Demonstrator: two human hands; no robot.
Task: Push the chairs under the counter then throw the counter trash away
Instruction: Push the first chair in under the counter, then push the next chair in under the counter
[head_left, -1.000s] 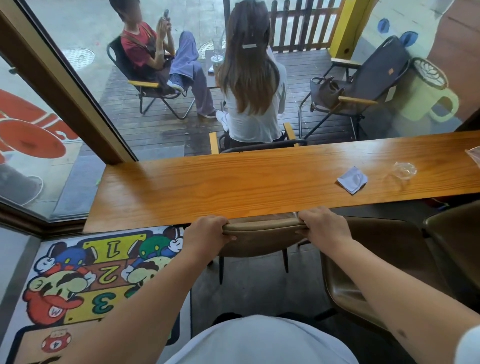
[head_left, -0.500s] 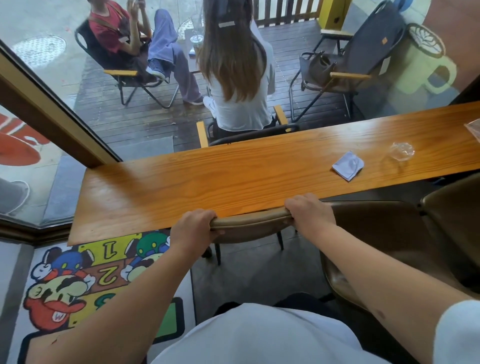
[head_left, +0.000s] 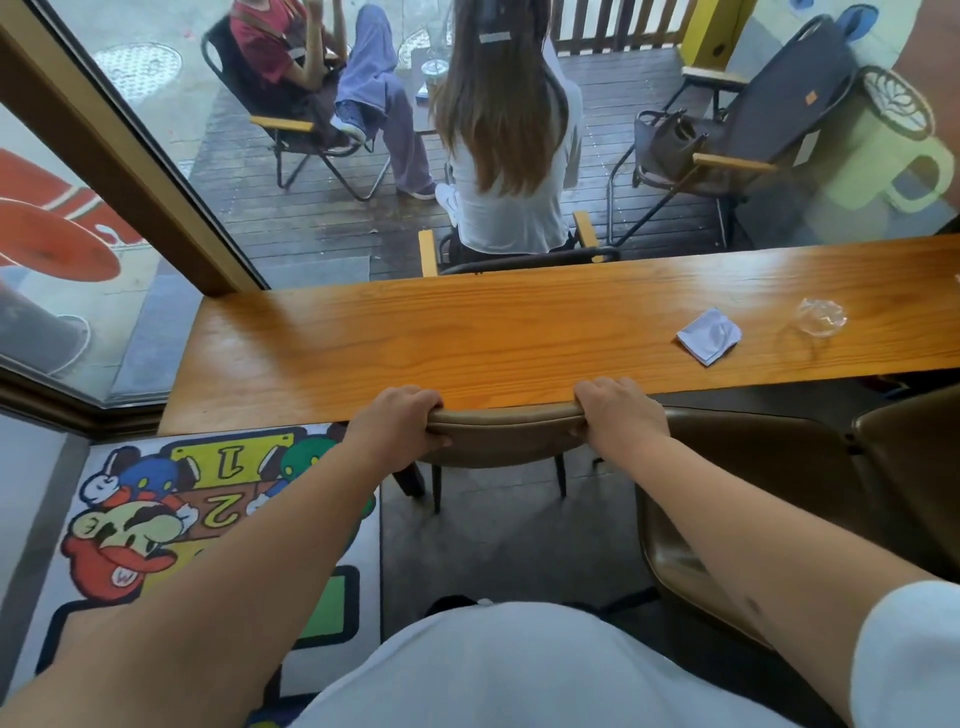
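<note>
A tan padded chair (head_left: 506, 434) stands under the front edge of the long wooden counter (head_left: 467, 338); only its backrest top and thin dark legs show. My left hand (head_left: 397, 426) grips the backrest's left end and my right hand (head_left: 618, 415) grips its right end. On the counter to the right lie a crumpled white napkin (head_left: 709, 335) and a clear crumpled plastic wrapper (head_left: 821, 316). Another brown chair (head_left: 769, 499) stands out from the counter at my right, and a third chair (head_left: 914, 462) is at the right edge.
A colourful cartoon rug (head_left: 156, 519) covers the floor at left. A large window (head_left: 363, 156) rises behind the counter; beyond it two people sit on folding chairs on a wooden deck. A brown window post (head_left: 130, 156) slants at left.
The chair's backrest has moved forward to the counter's front edge with both hands still on it. The view has shifted slightly.
</note>
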